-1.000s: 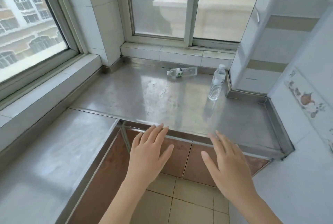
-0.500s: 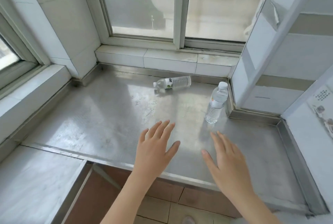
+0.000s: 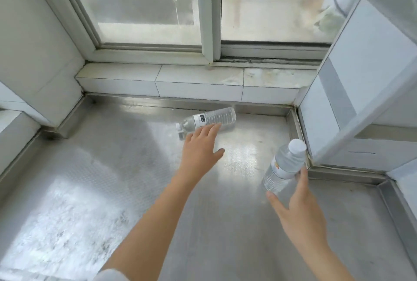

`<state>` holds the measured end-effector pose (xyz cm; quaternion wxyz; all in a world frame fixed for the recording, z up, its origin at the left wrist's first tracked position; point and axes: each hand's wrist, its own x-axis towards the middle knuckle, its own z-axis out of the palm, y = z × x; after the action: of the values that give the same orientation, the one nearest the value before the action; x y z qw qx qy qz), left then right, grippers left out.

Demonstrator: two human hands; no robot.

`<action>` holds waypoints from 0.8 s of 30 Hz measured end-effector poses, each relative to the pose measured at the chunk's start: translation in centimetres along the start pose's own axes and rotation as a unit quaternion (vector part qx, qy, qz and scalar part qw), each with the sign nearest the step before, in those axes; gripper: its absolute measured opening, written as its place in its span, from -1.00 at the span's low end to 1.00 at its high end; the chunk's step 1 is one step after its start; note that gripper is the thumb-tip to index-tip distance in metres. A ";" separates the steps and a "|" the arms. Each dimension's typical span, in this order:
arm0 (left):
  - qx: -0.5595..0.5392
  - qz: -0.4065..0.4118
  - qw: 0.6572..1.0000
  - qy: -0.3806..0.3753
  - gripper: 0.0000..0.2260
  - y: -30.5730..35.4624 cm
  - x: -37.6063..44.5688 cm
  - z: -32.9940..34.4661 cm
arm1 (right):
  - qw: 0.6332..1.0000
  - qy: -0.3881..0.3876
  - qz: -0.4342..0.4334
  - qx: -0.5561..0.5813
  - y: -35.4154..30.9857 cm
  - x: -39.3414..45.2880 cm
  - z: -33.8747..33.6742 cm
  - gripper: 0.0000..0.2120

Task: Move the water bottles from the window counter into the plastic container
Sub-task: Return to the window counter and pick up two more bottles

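1. Head view, step in hand: both hands reach over the steel counter (image 3: 112, 190) for the bottles; neither bottle looks lifted yet, so this is judged the grasp stage of the first pickup.
2. The left hand (image 3: 199, 149) is flat with straight, spread fingers, its fingertips (image 3: 214, 127) at or just over the lying bottle (image 3: 208, 119), gripping nothing.
3. The right hand (image 3: 297, 210) is spread, thumb and fingers either side of the upright bottle (image 3: 284, 165); its fingertips seem to touch the bottle's side, but no closed grip shows.
4. Next move, as a judgement: each hand must curl round its bottle, then carry it to the container, which is out of view.
5. The lying bottle is far, by the tiled sill (image 3: 198, 82), cap to the left, clear and ribbed with a white label.
6. The upright bottle stands right, near the wall corner, clear, white-capped, seemingly full.
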<state>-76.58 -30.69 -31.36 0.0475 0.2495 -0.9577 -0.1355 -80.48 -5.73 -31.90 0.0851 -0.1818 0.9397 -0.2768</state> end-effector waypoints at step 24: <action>-0.213 0.152 0.961 -0.086 -0.52 -4.8 5.3 9.5 | 0.942 0.074 0.204 0.255 -0.2 3.7 3.7 -0.45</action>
<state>-80.45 -35.09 -41.73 0.0367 0.0722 -0.9340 -0.3481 -82.81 -9.13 -35.05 0.1135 0.0630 0.8583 -0.4964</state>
